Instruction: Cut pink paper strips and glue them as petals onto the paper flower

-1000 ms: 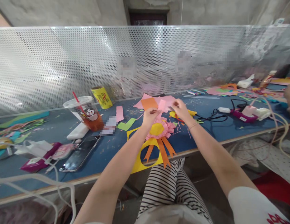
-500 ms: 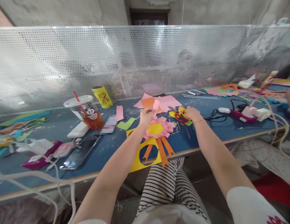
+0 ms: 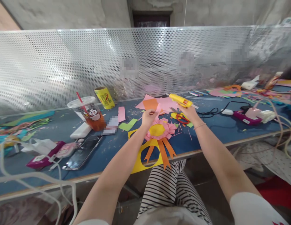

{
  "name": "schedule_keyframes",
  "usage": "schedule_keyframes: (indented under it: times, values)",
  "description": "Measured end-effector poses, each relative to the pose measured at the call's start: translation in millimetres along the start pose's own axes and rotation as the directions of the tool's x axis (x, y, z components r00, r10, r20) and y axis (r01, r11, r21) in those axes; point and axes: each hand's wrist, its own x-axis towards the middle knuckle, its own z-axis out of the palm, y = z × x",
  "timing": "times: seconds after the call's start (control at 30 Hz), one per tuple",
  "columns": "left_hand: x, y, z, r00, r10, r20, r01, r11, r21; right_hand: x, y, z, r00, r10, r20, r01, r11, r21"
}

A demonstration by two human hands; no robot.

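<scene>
My left hand [image 3: 148,118] is closed on a pink paper strip [image 3: 158,109], just above a paper rosette [image 3: 157,130] with a yellow centre, pink ruffles and orange ribbon tails. My right hand [image 3: 188,113] grips a yellow glue gun [image 3: 180,100], raised over the table with its nozzle toward the upper left. Below the gun lie scissors with red and yellow handles [image 3: 182,118]. A yellow sheet with a round hole [image 3: 138,163] lies partly under the ribbons and reaches the table's front edge. Pink and orange sheets [image 3: 145,102] lie behind my left hand.
Left of my arms are a cup with a red straw [image 3: 95,117], a yellow tube [image 3: 105,98], a phone [image 3: 83,153] and a purple power strip [image 3: 45,156]. Another power strip [image 3: 246,118] and black cable [image 3: 211,112] lie right. A perforated screen [image 3: 89,56] stands behind.
My right hand has lifted the yellow glue gun off the table beside the scissors, moving it up and a little left. My left hand still holds the pink strip, now tilted further right.
</scene>
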Motion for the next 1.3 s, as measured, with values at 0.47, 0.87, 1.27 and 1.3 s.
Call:
schedule_keyframes:
  times: [0.47, 0.87, 1.27, 1.3]
  values:
    - [-7.1, 14.5, -2.7, 0.997, 0.068, -0.023, -0.062, 0.982, 0.179, -1.3, 9.1, 13.1, 0.990, -0.096, 0.106, 0.121, 0.957, -0.265]
    - [-7.7, 17.4, -3.3, 0.997, 0.069, -0.030, -0.064, 0.986, 0.152, -5.1, 6.5, 14.4, 0.992, -0.015, 0.127, 0.058, 0.937, -0.344]
    - [-6.6, 17.6, -4.0, 0.997, 0.055, -0.051, -0.048, 0.990, 0.130, -3.7, 6.5, 11.3, 0.988, -0.050, 0.148, 0.104, 0.916, -0.388]
    - [-6.2, 16.9, -4.1, 0.997, 0.053, -0.057, -0.046, 0.991, 0.127, -4.0, 6.2, 11.4, 0.987, -0.046, 0.154, 0.102, 0.917, -0.385]
